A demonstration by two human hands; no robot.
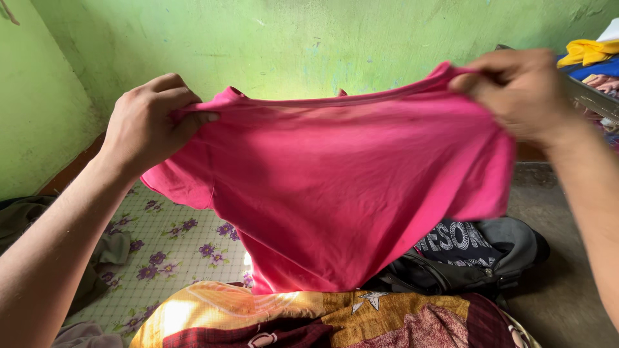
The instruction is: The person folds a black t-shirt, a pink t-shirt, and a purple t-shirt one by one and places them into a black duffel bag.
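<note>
A pink T-shirt (335, 187) hangs spread out in front of me, held up by its top edge. My left hand (145, 122) pinches the shirt's left corner, fingers closed on the fabric. At the upper right, my right hand (516, 90) grips the other corner. The shirt hangs down over a bed and hides what lies behind its middle.
A white sheet with purple flowers (174, 245) covers the bed. An orange and maroon patterned blanket (309, 319) lies in front. A dark open bag with a black printed garment (464, 251) sits at right on grey floor. Folded yellow and blue clothes (590, 55) rest upper right. Green walls behind.
</note>
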